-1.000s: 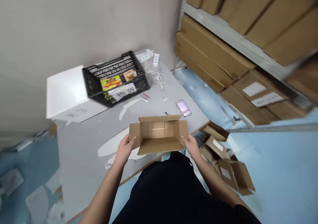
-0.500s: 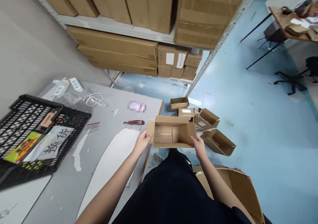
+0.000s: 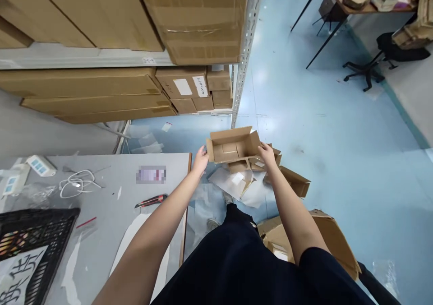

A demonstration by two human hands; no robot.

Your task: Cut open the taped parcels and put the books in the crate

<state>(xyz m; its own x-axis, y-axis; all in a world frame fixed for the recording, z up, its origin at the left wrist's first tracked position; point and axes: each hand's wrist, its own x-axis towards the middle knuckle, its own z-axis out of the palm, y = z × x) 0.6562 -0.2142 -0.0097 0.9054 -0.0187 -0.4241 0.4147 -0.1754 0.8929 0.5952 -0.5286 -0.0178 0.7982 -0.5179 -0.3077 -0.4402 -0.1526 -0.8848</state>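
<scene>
An open cardboard box (image 3: 233,147) with its flaps up is held out between my two hands, above the floor past the table corner. My left hand (image 3: 201,159) grips its left end, while my right hand (image 3: 267,152) pinches its right end. The inside of the box shows bare cardboard. Just below and behind it, more small open cardboard boxes (image 3: 295,182) sit on the floor, partly covered by the held box and my right arm. Clear plastic and paper scraps (image 3: 233,181) lie beneath it.
On the grey table (image 3: 118,174) at left are a utility knife (image 3: 151,201), a white cable (image 3: 79,183), power strips (image 3: 41,165) and a black crate (image 3: 61,237). A metal shelf post (image 3: 246,48) stands ahead beside stacked cartons (image 3: 203,30). A large carton (image 3: 329,233) is near my right side.
The held box has moved away from the table edge, forward over the floor boxes. My view has turned to the right, and scraps below have come into sight.
</scene>
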